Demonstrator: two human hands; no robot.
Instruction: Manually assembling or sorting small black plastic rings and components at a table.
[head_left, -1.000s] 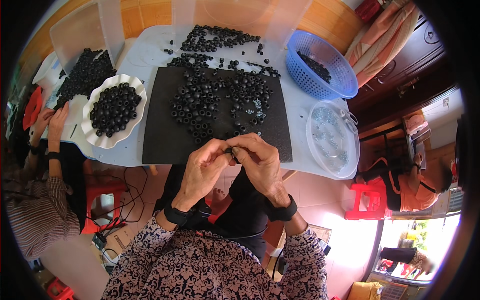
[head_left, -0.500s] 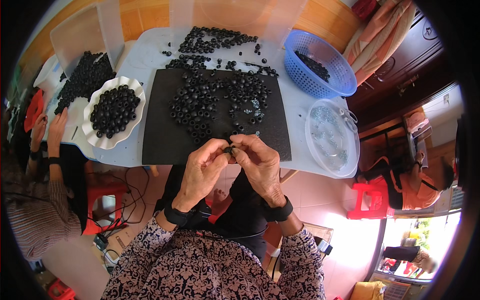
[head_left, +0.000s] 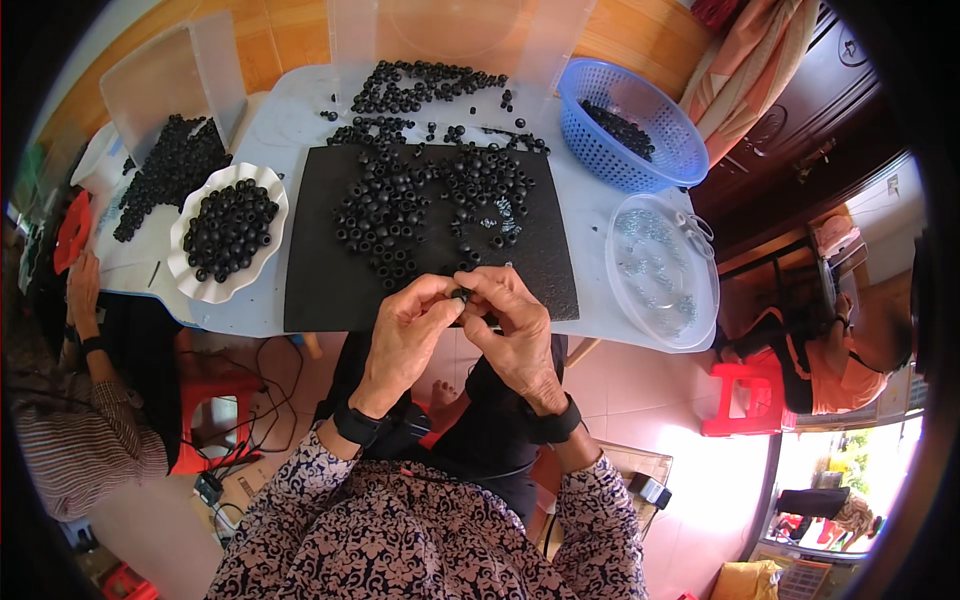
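Note:
At the near edge of the black mat (head_left: pixel 330 270), my two hands meet. Between the thumb and forefinger of my left hand (head_left: pixel 412 332) is a small black bead (head_left: pixel 460 295). My right hand (head_left: pixel 512 335) is closed right beside it, its curled fingers against the bead; whatever they pinch is hidden. Beyond them many loose round black beads (head_left: pixel 385 225) with holes lie heaped on the mat. A few small clear bluish pieces (head_left: pixel 503 213) rest among the beads on their right side.
A scalloped white dish (head_left: pixel 180 262) of black beads stands left, a blue basket (head_left: pixel 690 150) and a round clear lid (head_left: pixel 625 300) with clear pieces right. Scissors (head_left: pixel 695 232) lie by the lid. Another person's hand (head_left: pixel 83 285) is at far left; a person sits right (head_left: pixel 840 370).
My right thumb has drawn back from the bead and my right fingers have curled in. My left hand keeps its pinch. The other person's hands at left have pulled back from their bead pile.

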